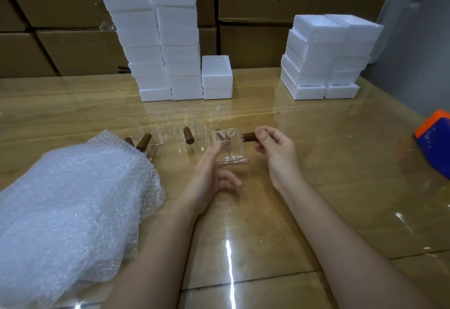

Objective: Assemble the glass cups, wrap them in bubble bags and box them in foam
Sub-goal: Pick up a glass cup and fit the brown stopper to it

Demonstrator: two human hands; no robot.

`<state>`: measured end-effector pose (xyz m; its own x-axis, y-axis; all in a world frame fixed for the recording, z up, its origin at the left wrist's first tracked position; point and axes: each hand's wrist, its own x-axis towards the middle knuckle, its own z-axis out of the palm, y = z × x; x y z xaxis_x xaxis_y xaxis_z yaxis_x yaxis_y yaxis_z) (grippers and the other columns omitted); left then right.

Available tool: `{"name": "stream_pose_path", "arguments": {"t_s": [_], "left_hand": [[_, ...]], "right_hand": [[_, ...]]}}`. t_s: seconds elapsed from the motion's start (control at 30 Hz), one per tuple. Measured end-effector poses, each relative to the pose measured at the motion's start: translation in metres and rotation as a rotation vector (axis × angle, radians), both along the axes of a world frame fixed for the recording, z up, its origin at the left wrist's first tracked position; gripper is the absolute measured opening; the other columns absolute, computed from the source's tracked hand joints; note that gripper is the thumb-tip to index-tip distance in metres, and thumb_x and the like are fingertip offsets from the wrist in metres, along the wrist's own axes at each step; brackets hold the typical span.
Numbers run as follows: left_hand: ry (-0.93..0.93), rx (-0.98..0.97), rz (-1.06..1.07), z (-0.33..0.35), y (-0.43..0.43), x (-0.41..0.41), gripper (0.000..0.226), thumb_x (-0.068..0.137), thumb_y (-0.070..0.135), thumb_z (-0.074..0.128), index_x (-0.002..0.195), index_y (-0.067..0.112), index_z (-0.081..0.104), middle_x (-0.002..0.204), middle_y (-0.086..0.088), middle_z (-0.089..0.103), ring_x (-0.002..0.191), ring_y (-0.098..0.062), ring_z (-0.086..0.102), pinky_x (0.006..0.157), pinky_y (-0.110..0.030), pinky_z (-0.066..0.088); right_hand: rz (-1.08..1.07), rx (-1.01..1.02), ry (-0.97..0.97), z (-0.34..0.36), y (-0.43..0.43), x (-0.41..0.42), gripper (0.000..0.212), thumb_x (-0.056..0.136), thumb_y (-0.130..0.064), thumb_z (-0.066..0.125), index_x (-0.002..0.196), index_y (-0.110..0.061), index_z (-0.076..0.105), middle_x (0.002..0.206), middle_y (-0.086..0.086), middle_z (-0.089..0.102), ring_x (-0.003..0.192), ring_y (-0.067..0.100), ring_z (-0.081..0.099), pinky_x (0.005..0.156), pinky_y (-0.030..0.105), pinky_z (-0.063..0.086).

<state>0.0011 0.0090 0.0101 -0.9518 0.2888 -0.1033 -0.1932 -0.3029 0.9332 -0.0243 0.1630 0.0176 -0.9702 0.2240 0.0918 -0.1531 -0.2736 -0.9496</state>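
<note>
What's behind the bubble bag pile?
Glass cups with brown handles stand on the table behind the bubble bag pile. The pile covers the leftmost cups' lower parts.

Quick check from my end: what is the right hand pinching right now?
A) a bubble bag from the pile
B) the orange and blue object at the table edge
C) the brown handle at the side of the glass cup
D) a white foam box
C: the right hand pinches the brown handle at the side of the glass cup, which the left hand holds.
</note>
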Motion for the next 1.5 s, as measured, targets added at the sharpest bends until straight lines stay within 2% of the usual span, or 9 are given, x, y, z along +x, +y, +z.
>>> {"name": "stream_pose_path", "arguments": {"t_s": [0.1,0.23,0.37,0.57,0.77,0.9,1.03,1.3,1.5], "left_hand": [[0.050,-0.066,0.138,-0.002,0.007,0.003,0.039,0.075,0.049,0.060,0.104,0.024,0.060,0.095,-0.001,0.068,0.060,-0.014,0.065,0.050,-0.027,0.054],[0.143,-0.070,0.275,-0.005,0.002,0.001,0.042,0.078,0.045,0.070,0.107,0.015,0.064,0.089,0.009,0.068,0.079,-0.007,0.066,0.062,-0.022,0.054],[0.158,0.007,0.345,-0.004,-0.003,0.000,0.042,0.071,0.042,0.070,0.105,0.019,0.064,0.105,-0.007,0.065,0.096,-0.018,0.065,0.073,-0.021,0.054],[0.110,0.079,0.348,-0.002,-0.003,0.000,0.069,0.065,0.046,0.071,0.117,0.006,0.053,0.109,-0.016,0.067,0.092,-0.024,0.069,0.073,-0.024,0.056],[0.110,0.081,0.262,-0.006,-0.002,-0.006,0.056,0.083,0.055,0.048,0.113,0.010,0.060,0.103,-0.013,0.072,0.090,-0.023,0.071,0.069,-0.024,0.055],[0.133,0.073,0.341,-0.008,-0.004,-0.008,0.037,0.084,0.051,0.051,0.098,0.019,0.064,0.088,0.002,0.072,0.082,-0.013,0.067,0.070,-0.024,0.055],[0.229,0.010,0.456,-0.012,-0.007,-0.007,0.008,0.095,0.018,0.056,0.089,0.020,0.061,0.086,0.005,0.069,0.083,-0.009,0.065,0.070,-0.022,0.052],[0.170,0.030,0.378,-0.005,0.001,-0.001,0.040,0.076,0.034,0.068,0.104,0.006,0.066,0.097,-0.002,0.071,0.095,-0.021,0.068,0.081,-0.031,0.055],[0.116,0.291,0.197,-0.004,-0.008,-0.004,0.035,0.078,0.034,0.068,0.105,0.012,0.069,0.115,-0.011,0.068,0.106,-0.024,0.065,0.082,-0.029,0.054]], "right_hand": [[-0.040,-0.079,-0.029,-0.002,-0.002,0.000,0.003,0.086,-0.018,0.068,0.084,-0.015,0.068,0.075,0.000,0.064,0.057,0.003,0.055,0.061,0.017,0.048],[-0.045,-0.129,-0.029,-0.003,-0.007,0.002,0.003,0.086,-0.016,0.067,0.087,-0.014,0.065,0.077,0.000,0.064,0.058,0.003,0.058,0.062,0.018,0.048],[0.121,-0.294,-0.016,-0.004,-0.011,0.005,0.030,0.084,-0.025,0.061,0.107,-0.007,0.058,0.090,0.007,0.067,0.076,0.013,0.065,0.071,0.023,0.052],[0.313,-0.275,-0.114,-0.011,-0.022,0.013,0.024,0.098,-0.009,0.037,0.101,-0.006,0.060,0.101,0.007,0.072,0.099,0.019,0.066,0.090,0.033,0.048],[0.550,-0.196,-0.140,-0.008,-0.022,0.014,0.050,0.094,-0.033,0.041,0.138,-0.008,0.045,0.137,0.010,0.054,0.126,0.020,0.051,0.106,0.033,0.040],[0.574,-0.117,-0.119,-0.007,-0.023,0.018,0.062,0.086,-0.045,0.050,0.138,-0.013,0.044,0.133,0.012,0.057,0.124,0.021,0.054,0.109,0.037,0.037],[0.423,-0.110,-0.059,-0.009,-0.025,0.019,0.077,0.061,-0.053,0.079,0.123,-0.015,0.052,0.117,0.008,0.067,0.108,0.020,0.064,0.101,0.035,0.047],[0.145,0.229,0.131,-0.011,-0.034,0.025,0.058,0.066,-0.030,0.078,0.115,-0.038,0.047,0.112,-0.004,0.053,0.102,0.006,0.054,0.081,0.018,0.047],[0.285,-0.018,0.008,-0.005,-0.028,0.022,0.036,0.083,-0.043,0.061,0.114,-0.025,0.058,0.113,-0.005,0.068,0.105,0.007,0.061,0.081,0.024,0.048]]}}
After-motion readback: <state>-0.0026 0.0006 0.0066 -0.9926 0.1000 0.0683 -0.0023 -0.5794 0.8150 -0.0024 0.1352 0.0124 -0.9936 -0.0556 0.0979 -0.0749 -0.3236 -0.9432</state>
